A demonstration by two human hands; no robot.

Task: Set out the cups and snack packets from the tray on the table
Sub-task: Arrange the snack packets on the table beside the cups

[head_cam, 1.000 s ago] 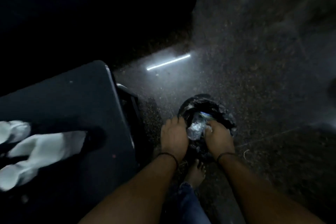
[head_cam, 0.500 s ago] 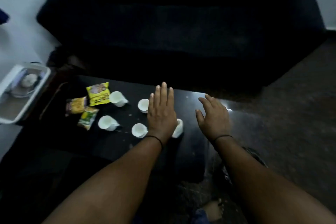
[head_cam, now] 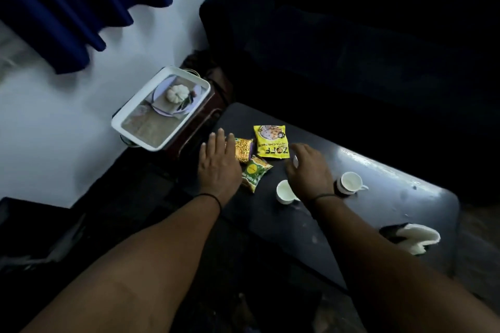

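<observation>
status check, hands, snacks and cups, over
Both hands open: left hand over snack packets, right hand between two cups. Tray off the table. Nothing blocking.

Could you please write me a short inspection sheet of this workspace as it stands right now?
Surface: dark glossy table, with glare on the far right part.
Job's things: three snack packets together, the big yellow packet, the orange packet and the green packet; two white cups upright, one cup by the right wrist, the other cup further right; white tray on a stand left of the table, with no cups or packets in it.
Clutter: white cloth at the table's right end.
Grip: left hand open, flat by the orange packet; right hand curled, contents hidden.
Cables: nothing seen.
Surroundings: dark sofa, blue curtain, pale wall.
</observation>
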